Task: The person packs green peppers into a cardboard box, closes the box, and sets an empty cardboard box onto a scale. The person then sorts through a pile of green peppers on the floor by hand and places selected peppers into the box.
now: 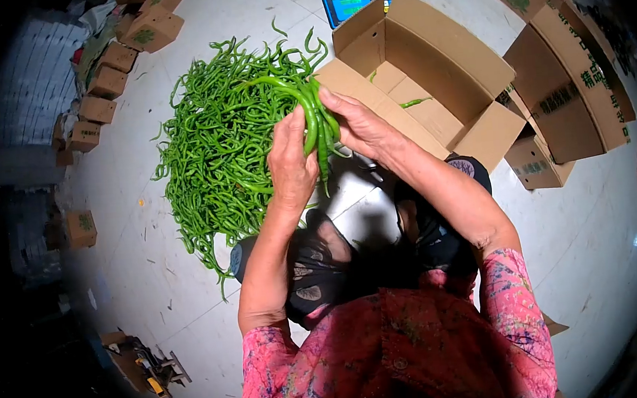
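Between my two hands I hold a small bunch of long green chili peppers (310, 117), their ends hanging down over the floor. My left hand (290, 156) is closed around the bunch from the left side. From the right, my right hand (353, 121) grips the same peppers, fingers partly hidden behind them. Beyond and to the left, a large heap of green chili peppers (209, 144) spreads over the floor. An open cardboard box (437, 40) stands to the right of my hands, with a couple of loose peppers (415, 103) on its bottom.
A blue digital scale (348, 6) sits behind the open box. More open cartons (564, 90) stand at the right. Several small boxes (97, 109) line the left side. A tool with yellow parts (157, 376) lies at lower left on the pale floor (153, 287).
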Tool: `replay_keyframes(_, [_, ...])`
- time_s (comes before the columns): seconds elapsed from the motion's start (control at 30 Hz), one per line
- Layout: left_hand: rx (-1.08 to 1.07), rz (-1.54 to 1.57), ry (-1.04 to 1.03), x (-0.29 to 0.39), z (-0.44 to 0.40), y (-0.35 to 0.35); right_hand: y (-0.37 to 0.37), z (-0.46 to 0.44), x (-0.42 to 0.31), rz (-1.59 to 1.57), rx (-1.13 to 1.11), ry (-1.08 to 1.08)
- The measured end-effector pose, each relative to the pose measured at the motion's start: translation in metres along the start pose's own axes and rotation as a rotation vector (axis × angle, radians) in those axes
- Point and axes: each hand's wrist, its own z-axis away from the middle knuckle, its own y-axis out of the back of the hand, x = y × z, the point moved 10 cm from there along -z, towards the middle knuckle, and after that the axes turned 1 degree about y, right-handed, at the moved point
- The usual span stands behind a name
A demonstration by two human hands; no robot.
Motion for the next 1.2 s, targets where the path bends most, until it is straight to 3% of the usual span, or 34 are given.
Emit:
replay_keyframes(0.13, [-0.059,-0.09,-0.053,-0.002,0.006,-0.009,-0.009,0.001,-0.003,0.325,-0.073,0.065])
replay_keyframes(0.2, [-0.068,-0.02,-0.119,0.007,0.003,-0.009,0.002,0.001,-0.006,0.286,0.032,0.073])
replay_keyframes(0.23, [-0.152,0.058,0.073,0.001,0.002,-0.009,0.004,0.001,-0.011,0.263,0.056,0.09])
replay_keyframes(0.37, [-0.293,0.114,0.233,-0.03,0.002,-0.004,0.016,-0.004,-0.042,0.173,0.087,0.136])
replay_keyframes(0.4, [-0.335,0.323,0.419,-0.05,0.008,-0.002,0.016,-0.004,-0.052,0.142,0.068,0.152])
replay_keyframes(0.47, [-0.222,0.652,0.669,-0.059,0.0,0.026,0.015,-0.005,-0.059,0.214,0.06,0.161])
replay_keyframes(0.53, [-0.015,1.042,0.638,-0.076,-0.008,0.042,0.012,-0.004,-0.058,0.305,0.06,0.183])
replay_keyframes(0.6, [0.209,1.423,0.712,-0.101,-0.007,0.035,0.019,-0.005,-0.031,0.332,0.049,0.06])
replay_keyframes(0.67, [0.253,1.504,0.788,-0.112,-0.007,0.021,0.008,-0.003,-0.011,0.407,0.048,0.03])
replay_keyframes(0.87, [0.423,1.323,0.876,-0.126,-0.012,-0.003,-0.002,0.001,0.053,0.555,-0.042,-0.184])
replay_keyframes(1.07, [0.51,1.504,0.891,-0.123,-0.016,-0.025,-0.009,-0.004,0.049,0.472,0.007,0.018])
replay_keyframes(1.2, [0.361,1.432,0.601,-0.088,-0.038,-0.003,-0.01,-0.003,0.038,0.377,0.03,-0.011])
